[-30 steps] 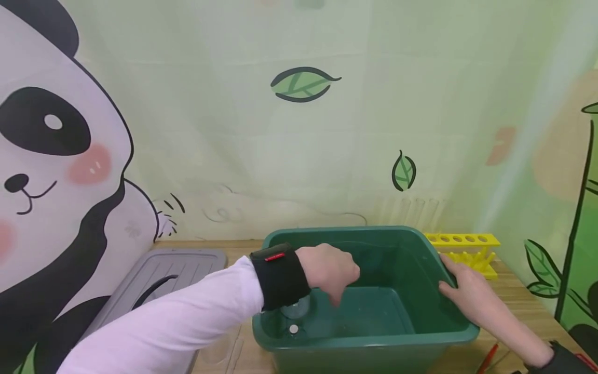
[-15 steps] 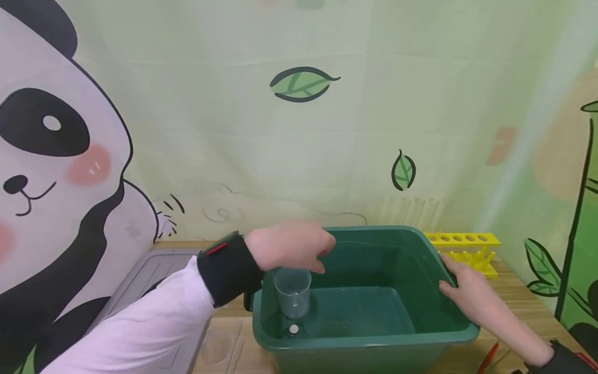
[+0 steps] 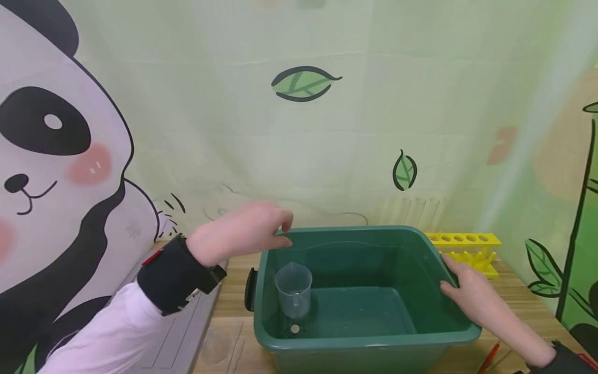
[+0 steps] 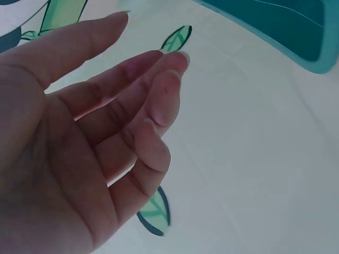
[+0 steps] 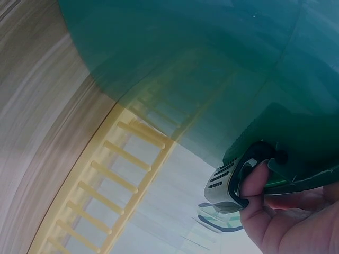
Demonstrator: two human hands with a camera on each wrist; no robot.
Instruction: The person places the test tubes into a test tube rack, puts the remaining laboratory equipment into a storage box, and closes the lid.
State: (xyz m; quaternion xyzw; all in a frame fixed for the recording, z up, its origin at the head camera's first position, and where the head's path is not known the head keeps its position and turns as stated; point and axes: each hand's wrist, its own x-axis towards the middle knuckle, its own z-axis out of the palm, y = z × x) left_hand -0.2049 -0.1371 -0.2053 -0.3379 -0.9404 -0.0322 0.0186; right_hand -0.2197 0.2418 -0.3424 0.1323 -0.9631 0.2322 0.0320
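Note:
A green plastic tub (image 3: 369, 342) stands on the table in the head view. Inside its left end is a clear beaker (image 3: 293, 291), upright, with a small white disc (image 3: 295, 329) near it. My left hand (image 3: 247, 231) hovers over the tub's back left corner, its fingers loosely bent. In the left wrist view the palm of the left hand (image 4: 100, 132) shows nothing held. At the tub's right side, my right hand (image 3: 474, 288) holds the rim. The right wrist view shows its fingers (image 5: 256, 182) hooked at the black and grey side latch (image 5: 225, 188).
A grey lid (image 3: 173, 327) lies left of the tub. Behind the right hand stands a yellow test tube rack (image 3: 462, 239), with clear test tubes (image 3: 422, 214) beside it. Clear plastic pieces (image 3: 217, 345) lie at front left, and a red stick-like item (image 3: 489, 357) at front right.
My left hand has risen out of the tub and moved left, its fingers spreading from the earlier curl. The beaker, hidden before, now shows fully. The right hand stays on the rim.

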